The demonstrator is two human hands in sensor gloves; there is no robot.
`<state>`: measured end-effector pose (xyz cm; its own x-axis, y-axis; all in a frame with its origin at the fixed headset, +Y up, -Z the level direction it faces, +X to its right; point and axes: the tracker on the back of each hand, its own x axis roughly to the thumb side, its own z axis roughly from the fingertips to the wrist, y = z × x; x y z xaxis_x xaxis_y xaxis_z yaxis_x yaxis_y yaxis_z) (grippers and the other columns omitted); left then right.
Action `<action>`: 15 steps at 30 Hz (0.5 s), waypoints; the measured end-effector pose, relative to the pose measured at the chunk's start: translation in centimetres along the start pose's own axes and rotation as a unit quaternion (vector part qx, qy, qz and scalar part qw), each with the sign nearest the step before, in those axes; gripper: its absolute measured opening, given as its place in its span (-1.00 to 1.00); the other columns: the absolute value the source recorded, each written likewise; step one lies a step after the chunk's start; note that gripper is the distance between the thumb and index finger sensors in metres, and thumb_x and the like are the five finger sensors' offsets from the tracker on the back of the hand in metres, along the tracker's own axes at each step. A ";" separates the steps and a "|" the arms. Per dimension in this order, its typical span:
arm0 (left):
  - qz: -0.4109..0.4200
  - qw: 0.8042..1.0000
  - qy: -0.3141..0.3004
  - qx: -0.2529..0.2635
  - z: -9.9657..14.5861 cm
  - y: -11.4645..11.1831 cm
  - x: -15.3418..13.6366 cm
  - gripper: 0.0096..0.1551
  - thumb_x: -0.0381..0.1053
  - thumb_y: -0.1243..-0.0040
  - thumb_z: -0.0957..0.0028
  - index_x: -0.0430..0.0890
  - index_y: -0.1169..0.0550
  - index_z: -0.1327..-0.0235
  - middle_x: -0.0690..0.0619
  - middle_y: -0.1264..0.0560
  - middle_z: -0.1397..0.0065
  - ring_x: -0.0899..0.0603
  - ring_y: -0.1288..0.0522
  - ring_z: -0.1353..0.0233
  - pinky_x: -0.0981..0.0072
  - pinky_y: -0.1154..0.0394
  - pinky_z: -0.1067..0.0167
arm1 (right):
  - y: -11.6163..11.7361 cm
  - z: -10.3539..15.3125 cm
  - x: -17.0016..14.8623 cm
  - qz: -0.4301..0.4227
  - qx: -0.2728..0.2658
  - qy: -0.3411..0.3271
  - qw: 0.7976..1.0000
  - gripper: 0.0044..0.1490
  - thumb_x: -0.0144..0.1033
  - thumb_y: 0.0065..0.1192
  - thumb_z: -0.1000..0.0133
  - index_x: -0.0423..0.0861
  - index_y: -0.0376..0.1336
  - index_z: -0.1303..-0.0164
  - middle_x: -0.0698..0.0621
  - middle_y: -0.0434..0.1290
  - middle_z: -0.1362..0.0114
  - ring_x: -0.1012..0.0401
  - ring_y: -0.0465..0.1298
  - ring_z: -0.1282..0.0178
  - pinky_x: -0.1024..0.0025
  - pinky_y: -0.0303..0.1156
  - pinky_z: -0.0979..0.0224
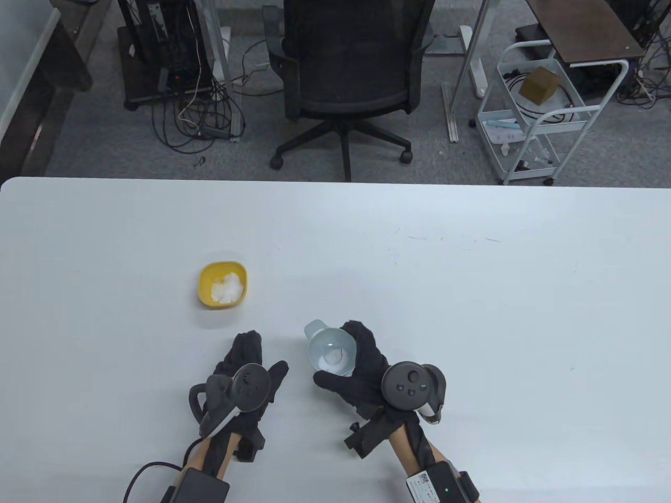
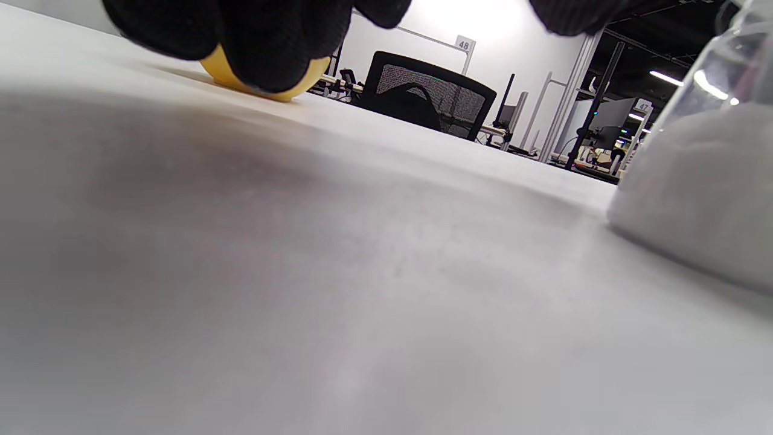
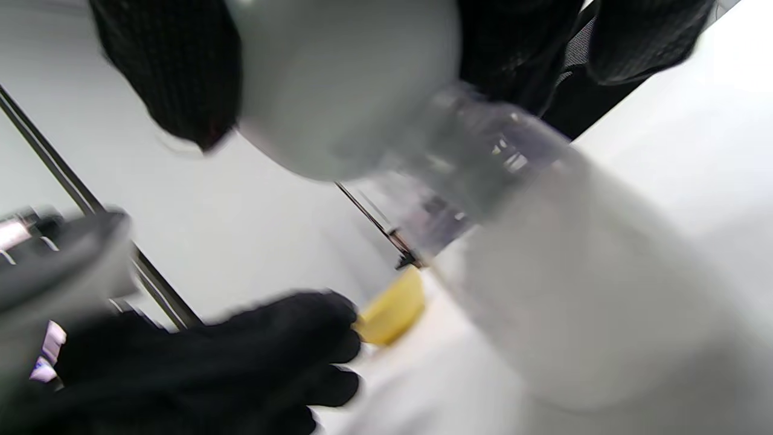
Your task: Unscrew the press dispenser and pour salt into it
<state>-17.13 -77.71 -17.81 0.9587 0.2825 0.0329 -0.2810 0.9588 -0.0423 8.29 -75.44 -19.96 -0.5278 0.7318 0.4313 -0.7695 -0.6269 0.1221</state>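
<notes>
The right hand (image 1: 361,367) curls round the pale grey funnel-like top (image 1: 331,353) of the dispenser (image 3: 561,266), its grip clamped on the rim from the right. The left hand (image 1: 246,374) lies flat on the white worktop (image 1: 472,293) just beside it, fingers spread, holding nothing. The dispenser's clear body stands near the front edge, salt inside. A glossy yellow bowl (image 1: 223,285) of white lumps sits beyond the left hand.
</notes>
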 end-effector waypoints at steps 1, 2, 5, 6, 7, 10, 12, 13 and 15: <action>-0.001 1.000 0.000 0.000 0.0 0.0 0.0 0.17 0.38 0.05 -0.23 -0.45 -0.07 -0.76 -0.59 -0.22 -0.67 -0.56 -0.41 -0.52 -0.47 -0.35 -0.33 | 0.0 -0.1 0.1 -0.026 0.002 0.020 0.999 0.39 0.15 0.36 -0.16 -0.59 -0.21 -0.65 -0.55 0.18 -0.58 -0.35 0.36 -0.46 -0.50 0.18 -0.37; -0.001 1.000 0.000 0.001 0.0 0.0 0.0 0.17 0.38 0.05 -0.24 -0.46 -0.07 -0.76 -0.59 -0.22 -0.67 -0.57 -0.41 -0.52 -0.47 -0.35 -0.33 | 0.1 0.0 0.2 -0.029 0.010 0.024 0.999 0.39 0.14 0.37 -0.17 -0.58 -0.22 -0.66 -0.55 0.17 -0.59 -0.35 0.34 -0.48 -0.50 0.17 -0.38; -0.003 1.000 -0.001 0.001 0.0 0.0 0.0 0.17 0.38 0.05 -0.24 -0.46 -0.07 -0.76 -0.59 -0.22 -0.67 -0.56 -0.41 -0.52 -0.47 -0.35 -0.33 | 0.2 0.0 0.2 -0.018 0.006 0.014 1.000 0.39 0.14 0.36 -0.17 -0.59 -0.23 -0.65 -0.55 0.16 -0.60 -0.35 0.34 -0.48 -0.49 0.18 -0.38; -0.003 1.000 -0.001 0.001 0.0 0.0 0.0 0.17 0.38 0.05 -0.24 -0.46 -0.07 -0.76 -0.60 -0.22 -0.67 -0.57 -0.41 -0.52 -0.47 -0.35 -0.32 | 0.2 0.0 0.1 -0.022 0.007 0.014 1.000 0.39 0.14 0.36 -0.17 -0.59 -0.24 -0.65 -0.55 0.15 -0.60 -0.36 0.33 -0.49 -0.50 0.18 -0.38; -0.003 1.000 -0.001 0.001 0.0 0.0 0.0 0.17 0.38 0.05 -0.24 -0.46 -0.07 -0.76 -0.60 -0.22 -0.67 -0.56 -0.41 -0.52 -0.47 -0.35 -0.33 | 0.2 0.1 0.1 -0.028 0.007 0.015 0.999 0.39 0.14 0.35 -0.17 -0.59 -0.24 -0.65 -0.55 0.15 -0.60 -0.36 0.33 -0.49 -0.50 0.18 -0.38; -0.003 1.000 -0.001 0.001 0.1 0.0 0.0 0.17 0.38 0.05 -0.24 -0.46 -0.07 -0.76 -0.60 -0.22 -0.67 -0.56 -0.41 -0.52 -0.47 -0.35 -0.33 | 0.2 0.0 0.1 -0.032 0.011 0.016 0.999 0.41 0.14 0.35 -0.18 -0.60 -0.26 -0.65 -0.57 0.13 -0.61 -0.38 0.30 -0.50 -0.52 0.17 -0.38; -0.003 1.000 -0.001 0.001 0.1 0.0 0.0 0.17 0.38 0.05 -0.24 -0.46 -0.07 -0.76 -0.59 -0.22 -0.67 -0.56 -0.41 -0.52 -0.47 -0.35 -0.33 | 0.2 0.0 0.1 -0.029 0.011 0.014 0.999 0.41 0.15 0.34 -0.18 -0.61 -0.27 -0.64 -0.59 0.11 -0.61 -0.41 0.29 -0.50 -0.53 0.17 -0.37; -0.003 1.000 -0.001 0.000 0.1 0.0 0.0 0.17 0.38 0.05 -0.24 -0.45 -0.07 -0.76 -0.59 -0.22 -0.67 -0.56 -0.41 -0.53 -0.47 -0.35 -0.33 | 0.2 0.0 0.1 -0.029 0.011 0.014 0.999 0.42 0.14 0.34 -0.18 -0.61 -0.27 -0.64 -0.60 0.10 -0.61 -0.42 0.28 -0.51 -0.53 0.17 -0.37; -0.003 1.000 -0.001 0.000 0.0 0.0 0.0 0.17 0.38 0.05 -0.24 -0.46 -0.07 -0.76 -0.60 -0.21 -0.67 -0.56 -0.41 -0.53 -0.47 -0.35 -0.33 | 0.2 0.0 0.1 -0.032 0.010 0.015 0.999 0.41 0.13 0.35 -0.18 -0.62 -0.27 -0.63 -0.60 0.10 -0.61 -0.41 0.28 -0.51 -0.54 0.17 -0.37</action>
<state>-17.09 -77.71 -17.76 0.9602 0.2771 0.0360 -0.2756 0.9603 -0.0427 8.04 -75.49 -19.84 -0.4883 0.7777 0.3959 -0.7949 -0.5837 0.1660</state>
